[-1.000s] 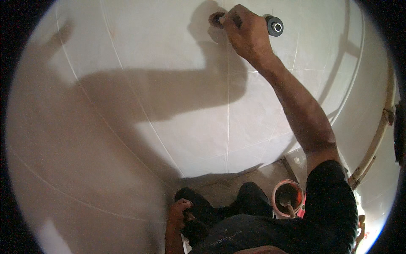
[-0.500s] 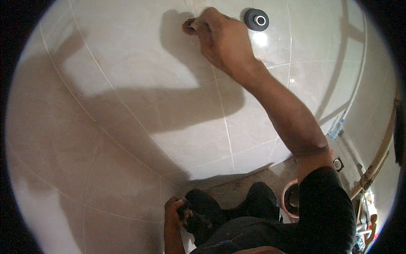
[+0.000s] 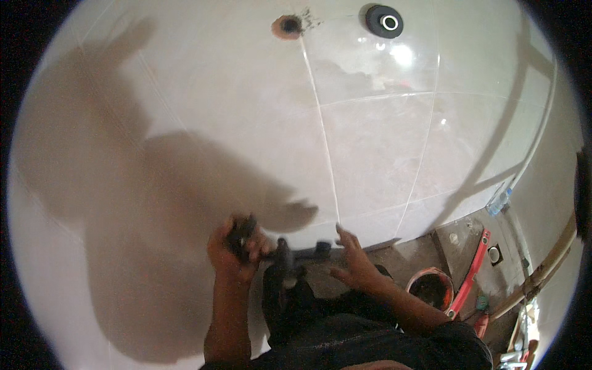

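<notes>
My left hand [image 3: 237, 250] is closed around a dark, blurred object [image 3: 242, 237], low in front of the tiled wall. A dark piece with a knob-like end [image 3: 283, 256] shows just right of that hand; whether it joins the held object I cannot tell. My right hand [image 3: 354, 262] is empty with fingers spread, above my knees and right of these dark parts. High on the wall is a round hole [image 3: 290, 24] with a reddish-brown rim and dark specks beside it. To its right sits a black round fitting [image 3: 376, 15] with a pale ring at its middle.
A reddish-rimmed bucket [image 3: 450, 290] with dark contents stands on the floor at my right. Next to it lies a long red level-like bar [image 3: 472, 271]. Farther right are a floor drain [image 3: 494, 253], a clear bottle [image 3: 499, 202] and a wooden pole [image 3: 558, 253].
My right hand has come down from the wall hole and opened, uncovering the hole. My left hand has risen slightly with the dark object. The red bar now shows beside the bucket.
</notes>
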Demonstrator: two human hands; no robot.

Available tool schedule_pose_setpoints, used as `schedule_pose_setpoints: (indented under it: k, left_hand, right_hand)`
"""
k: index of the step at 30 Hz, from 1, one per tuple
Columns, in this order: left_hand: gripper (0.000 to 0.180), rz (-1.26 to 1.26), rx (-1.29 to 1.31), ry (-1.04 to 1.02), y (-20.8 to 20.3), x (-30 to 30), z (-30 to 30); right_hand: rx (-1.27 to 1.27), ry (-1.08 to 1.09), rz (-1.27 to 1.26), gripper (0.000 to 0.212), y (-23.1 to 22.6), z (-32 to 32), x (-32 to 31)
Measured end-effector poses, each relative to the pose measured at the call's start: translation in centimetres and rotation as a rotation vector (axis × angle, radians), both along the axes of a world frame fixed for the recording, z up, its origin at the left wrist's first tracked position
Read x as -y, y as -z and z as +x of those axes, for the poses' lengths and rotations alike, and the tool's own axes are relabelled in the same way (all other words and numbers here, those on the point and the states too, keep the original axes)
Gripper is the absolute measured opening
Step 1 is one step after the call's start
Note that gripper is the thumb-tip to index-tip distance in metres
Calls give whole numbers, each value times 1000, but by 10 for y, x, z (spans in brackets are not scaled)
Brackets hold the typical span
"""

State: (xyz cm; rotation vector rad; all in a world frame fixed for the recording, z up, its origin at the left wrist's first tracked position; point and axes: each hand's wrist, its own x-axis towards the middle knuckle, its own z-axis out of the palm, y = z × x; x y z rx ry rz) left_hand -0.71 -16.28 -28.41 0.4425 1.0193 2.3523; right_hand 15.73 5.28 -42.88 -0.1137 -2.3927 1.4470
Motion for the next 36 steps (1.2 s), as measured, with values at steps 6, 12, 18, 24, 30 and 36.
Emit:
schedule_pose_setpoints:
  k: [6, 12, 18, 24, 30, 36]
  left_hand:
    - [32, 251, 40, 249, -70, -87, 17]
    - [28, 325, -14, 189, -126, -131, 33]
    - [22, 356, -1, 191, -164, -169, 22]
    - [33, 454, 34, 297, -178, -192, 11]
    - [39, 480, -23, 450, -190, -193, 10]
    - [48, 613, -80, 502, -177, -207, -13]
  right_hand:
    - [-707, -2, -249, 106, -92, -16, -8]
    - [-846, 6, -527, 111, -159, -11, -29]
    - [-1044, -38, -244, 148, -205, -16, -51]
    - [-1067, 107, -280, 128, -231, -24, -52]
    - [-1071, 60, -237, 89, -235, -40, -81]
    - [-1148, -21, -477, 80, -255, -60, -82]
